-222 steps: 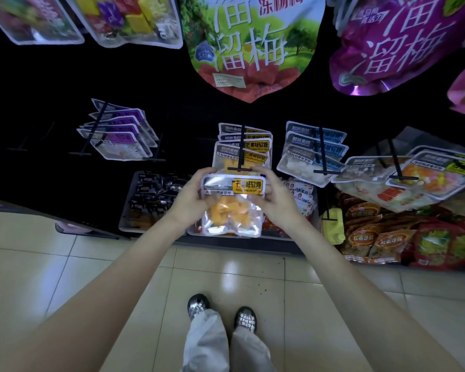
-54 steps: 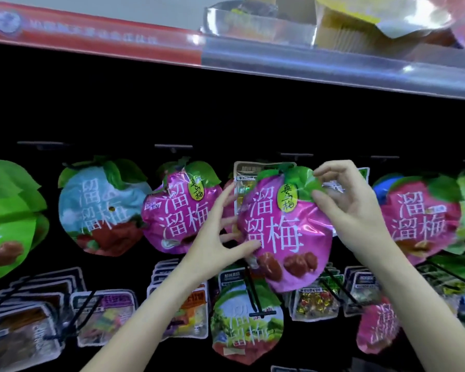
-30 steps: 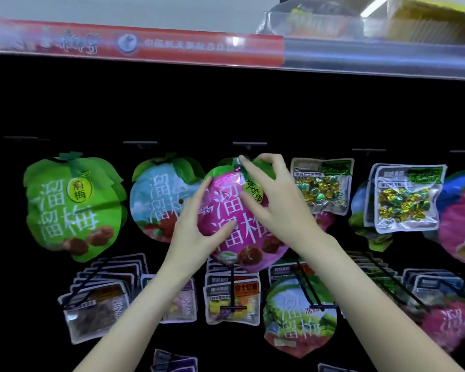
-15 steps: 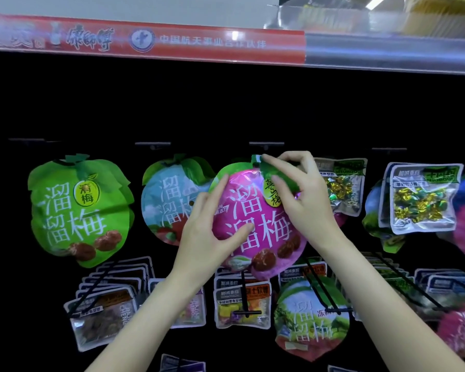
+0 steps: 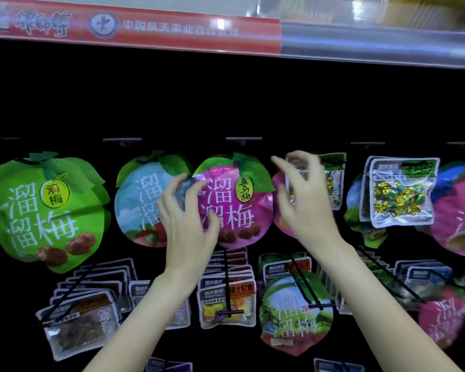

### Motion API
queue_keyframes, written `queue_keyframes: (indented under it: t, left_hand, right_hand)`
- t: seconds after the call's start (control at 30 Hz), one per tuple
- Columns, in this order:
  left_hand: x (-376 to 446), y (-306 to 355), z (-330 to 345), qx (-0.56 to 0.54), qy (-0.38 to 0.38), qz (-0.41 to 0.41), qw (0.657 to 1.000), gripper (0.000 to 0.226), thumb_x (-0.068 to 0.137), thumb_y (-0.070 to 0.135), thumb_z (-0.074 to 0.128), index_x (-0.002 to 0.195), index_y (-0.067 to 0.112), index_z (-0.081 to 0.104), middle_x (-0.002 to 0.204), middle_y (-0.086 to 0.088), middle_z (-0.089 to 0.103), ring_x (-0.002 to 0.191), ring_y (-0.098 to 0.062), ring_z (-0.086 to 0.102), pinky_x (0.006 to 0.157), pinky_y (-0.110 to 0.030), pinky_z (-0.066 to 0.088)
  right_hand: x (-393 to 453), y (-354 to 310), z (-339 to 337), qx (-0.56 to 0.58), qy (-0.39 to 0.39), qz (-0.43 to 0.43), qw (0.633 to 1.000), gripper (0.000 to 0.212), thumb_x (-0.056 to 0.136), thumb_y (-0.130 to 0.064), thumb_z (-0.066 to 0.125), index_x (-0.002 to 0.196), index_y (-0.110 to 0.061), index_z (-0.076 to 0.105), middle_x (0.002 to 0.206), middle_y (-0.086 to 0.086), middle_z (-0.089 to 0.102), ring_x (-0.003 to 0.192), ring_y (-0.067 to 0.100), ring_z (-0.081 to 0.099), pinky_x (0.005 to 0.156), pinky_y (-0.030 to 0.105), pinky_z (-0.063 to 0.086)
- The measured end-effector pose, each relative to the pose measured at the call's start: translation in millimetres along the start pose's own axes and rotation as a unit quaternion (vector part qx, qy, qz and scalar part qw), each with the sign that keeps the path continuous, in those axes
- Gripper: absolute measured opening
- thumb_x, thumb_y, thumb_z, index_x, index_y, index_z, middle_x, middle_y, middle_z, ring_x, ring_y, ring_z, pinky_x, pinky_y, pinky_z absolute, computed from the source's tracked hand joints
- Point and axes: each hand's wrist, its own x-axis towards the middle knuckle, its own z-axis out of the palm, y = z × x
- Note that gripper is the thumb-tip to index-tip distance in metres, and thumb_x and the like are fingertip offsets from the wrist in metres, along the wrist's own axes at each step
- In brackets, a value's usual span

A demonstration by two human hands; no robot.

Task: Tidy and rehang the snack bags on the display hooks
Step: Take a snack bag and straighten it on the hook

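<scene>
A pink plum-shaped snack bag [image 5: 231, 205] with green leaves hangs on a hook [image 5: 242, 140] in the middle of the upper row. My left hand [image 5: 188, 224] hovers in front of the bag's left edge with fingers loosely curled, holding nothing. My right hand [image 5: 304, 200] is just right of the bag, fingers spread and relaxed, in front of a clear candy packet [image 5: 330, 181]. Neither hand grips the bag.
A green bag [image 5: 46, 210] and a blue bag [image 5: 142, 200] hang to the left. A clear candy packet [image 5: 403, 191] and another pink bag [image 5: 459, 213] hang to the right. Below, rows of small packets [image 5: 228, 299] sit on long hooks. A red-fronted shelf edge [image 5: 134, 28] runs overhead.
Both hands have let go of the pink bag, which now hangs on its hook. My right hand moved right and my left hand drew back slightly.
</scene>
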Motion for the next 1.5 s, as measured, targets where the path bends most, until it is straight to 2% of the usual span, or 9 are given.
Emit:
queue_keyframes:
  t: [0.17, 0.37, 0.47, 0.6, 0.77, 1.0, 1.23, 1.4, 1.5]
  left_hand:
    - [-8, 13, 19, 0.004, -0.040, 0.091, 0.995, 0.035, 0.081, 0.016, 0.045, 0.116, 0.018, 0.050, 0.129, -0.003, 0.034, 0.122, -0.021, 0.032, 0.102, -0.037, 0.024]
    - [-14, 34, 32, 0.010, -0.076, 0.136, 0.988, 0.034, 0.081, 0.014, 0.045, 0.110, 0.013, 0.061, 0.132, -0.005, 0.045, 0.124, -0.023, 0.034, 0.105, -0.037, 0.018]
    - [-15, 39, 35, 0.013, -0.094, 0.138, 0.986, 0.034, 0.081, 0.015, 0.044, 0.110, 0.012, 0.062, 0.132, -0.008, 0.048, 0.124, -0.025, 0.036, 0.104, -0.042, 0.023]
    - [-13, 55, 47, 0.001, -0.108, 0.121, 0.987, 0.035, 0.083, 0.017, 0.042, 0.112, 0.014, 0.062, 0.133, -0.007, 0.048, 0.126, -0.024, 0.034, 0.105, -0.043, 0.024]
    - [-16, 72, 56, -0.016, -0.120, 0.122, 0.985, 0.036, 0.084, 0.019, 0.041, 0.113, 0.014, 0.062, 0.134, -0.005, 0.046, 0.126, -0.021, 0.033, 0.104, -0.042, 0.025]
    - [-14, 74, 69, -0.041, -0.166, 0.085, 0.982, 0.042, 0.086, 0.005, 0.055, 0.127, 0.014, 0.053, 0.144, -0.004, 0.035, 0.132, -0.016, 0.024, 0.108, -0.039, 0.025]
    - [-13, 71, 68, -0.053, -0.177, 0.052, 0.981, 0.048, 0.090, 0.007, 0.053, 0.136, 0.017, 0.044, 0.148, 0.003, 0.029, 0.137, -0.011, 0.021, 0.111, -0.026, 0.018]
    - [-7, 76, 65, -0.122, -0.168, 0.001, 0.978, 0.047, 0.095, 0.015, 0.047, 0.140, 0.023, 0.035, 0.143, 0.017, 0.023, 0.132, 0.005, 0.019, 0.106, -0.008, 0.012]
    - [-3, 89, 62, -0.186, -0.150, 0.004, 0.971, 0.040, 0.094, 0.029, 0.045, 0.132, 0.036, 0.035, 0.142, 0.012, 0.032, 0.129, 0.008, 0.026, 0.102, 0.000, 0.016]
  right_hand:
    - [3, 29, -22, -0.046, 0.063, 0.033, 0.996, 0.043, 0.086, 0.006, 0.046, 0.129, -0.001, 0.047, 0.133, 0.016, 0.044, 0.123, 0.025, 0.041, 0.104, 0.030, 0.030]
    - [-10, 42, -36, -0.066, 0.052, -0.024, 0.996, 0.028, 0.082, -0.009, 0.039, 0.083, -0.006, 0.068, 0.086, 0.006, 0.067, 0.087, 0.029, 0.058, 0.080, 0.037, 0.041]
    - [-5, 61, -53, -0.070, 0.060, 0.064, 0.994, 0.030, 0.084, -0.003, 0.040, 0.102, 0.000, 0.063, 0.105, 0.016, 0.061, 0.101, 0.035, 0.053, 0.087, 0.031, 0.036]
    - [25, 79, -48, -0.092, -0.097, 0.125, 0.983, 0.047, 0.086, 0.006, 0.049, 0.132, 0.003, 0.036, 0.114, 0.021, 0.050, 0.112, 0.036, 0.044, 0.087, 0.038, 0.035]
    - [33, 84, -42, -0.053, -0.115, 0.159, 0.979, 0.031, 0.089, -0.002, 0.051, 0.120, 0.000, 0.047, 0.104, 0.017, 0.055, 0.101, 0.029, 0.050, 0.078, 0.033, 0.039]
    - [39, 89, -40, -0.097, -0.181, 0.136, 0.969, 0.053, 0.091, -0.012, 0.056, 0.137, -0.003, 0.031, 0.138, 0.016, 0.033, 0.128, 0.030, 0.029, 0.106, 0.034, 0.021]
    - [35, 82, -49, -0.013, -0.119, 0.158, 0.980, 0.029, 0.093, -0.009, 0.052, 0.120, -0.002, 0.056, 0.117, 0.015, 0.054, 0.111, 0.028, 0.047, 0.077, 0.020, 0.030]
    - [26, 78, -73, 0.098, -0.081, 0.203, 0.971, 0.019, 0.095, -0.013, 0.051, 0.111, -0.008, 0.061, 0.083, -0.001, 0.057, 0.057, 0.013, 0.046, 0.048, 0.014, 0.031]
    - [22, 77, -90, 0.109, -0.096, 0.171, 0.975, 0.019, 0.094, -0.013, 0.052, 0.110, -0.010, 0.063, 0.101, 0.000, 0.062, 0.083, 0.012, 0.053, 0.064, 0.019, 0.036]
